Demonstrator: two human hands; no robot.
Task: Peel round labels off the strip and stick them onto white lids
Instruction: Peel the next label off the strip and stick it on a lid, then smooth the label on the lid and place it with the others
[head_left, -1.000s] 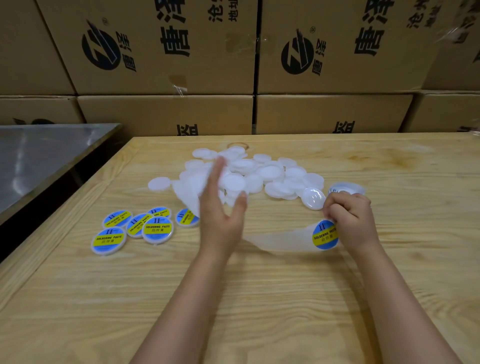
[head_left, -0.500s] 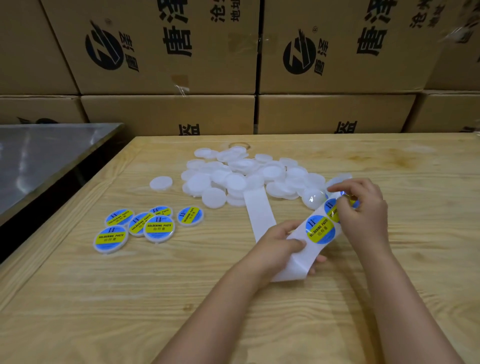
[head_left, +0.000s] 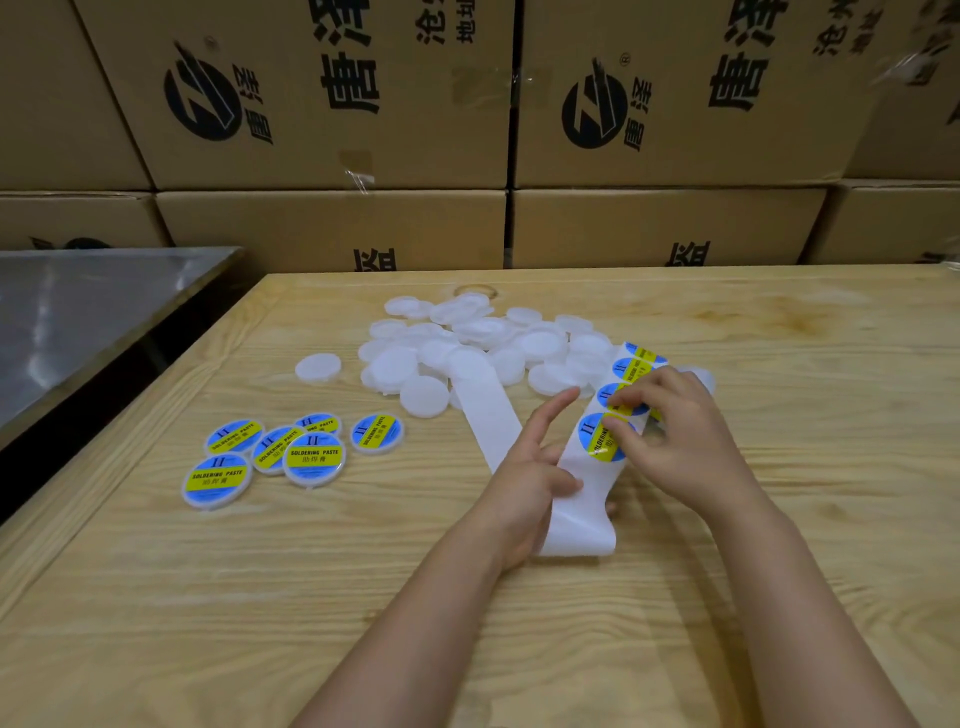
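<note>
Head cam: both hands are on the strip (head_left: 576, 525), close together at centre-right of the table (head_left: 260, 597).

- Strip lies folded in a V. The bare backing leg runs up-left to the lids (head_left: 535, 343). The other leg runs up-right, carries four round blue/yellow labels in a row, and its far end lies on the pile's right edge.
- Left hand (head_left: 524, 467) grips the strip near the fold: thumb on top, a fingertip showing underneath at the right edge, index and middle fingers stretched out above.
- Right hand (head_left: 685, 441) has its fingers curled, with tips on the near label (head_left: 592, 441) and the one above it. Can't tell whether it's pinching or whether an edge is lifted.
- Lids are a loose heap of plain white ones at mid-table; one stray lid (head_left: 318, 367) sits just left of the heap.
- Six done lids (head_left: 314, 457) with labels on sit in a cluster at left, some overlapping.
- Behind the table are stacked boxes (head_left: 332, 223), with a steel bench (head_left: 78, 301) at far left.
</note>
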